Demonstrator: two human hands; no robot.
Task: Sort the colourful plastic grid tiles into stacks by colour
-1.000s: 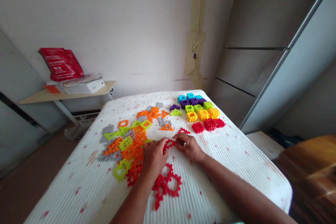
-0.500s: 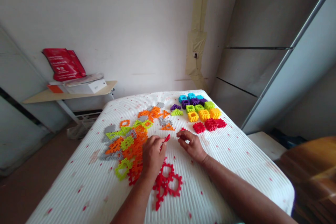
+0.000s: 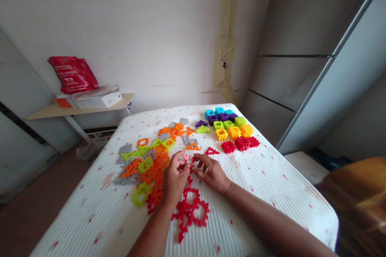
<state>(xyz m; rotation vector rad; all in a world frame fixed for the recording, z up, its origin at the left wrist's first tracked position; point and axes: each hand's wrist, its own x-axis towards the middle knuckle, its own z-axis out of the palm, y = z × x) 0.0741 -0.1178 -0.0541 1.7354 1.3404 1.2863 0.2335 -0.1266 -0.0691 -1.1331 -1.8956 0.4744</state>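
Note:
My left hand (image 3: 175,172) pinches a red interlocking tile (image 3: 190,161) with a hole in its middle, held above the cloth. My right hand (image 3: 212,172) has its fingertips and thumb at the tile's right edge, apparently gripping it. Below the hands, red tiles (image 3: 201,213) lie loosely together, partly covered by my left forearm. A red triangle piece (image 3: 212,151) rests just beyond my right hand. To the left of my left hand spreads a pile of orange tiles (image 3: 155,168), mixed with lime tiles (image 3: 146,164) and grey ones (image 3: 131,179).
At the far right, tiles stand sorted by colour: red stacks (image 3: 242,143), yellow (image 3: 234,132), lime (image 3: 228,125), purple (image 3: 223,117) and blue (image 3: 219,110). A quilted white cloth (image 3: 271,196) covers the surface. Left, a small table (image 3: 45,112) carries a box and red bag.
The red tile has turned from edge-on to face-on. My right hand has moved left to the tile, uncovering the red triangle piece behind it.

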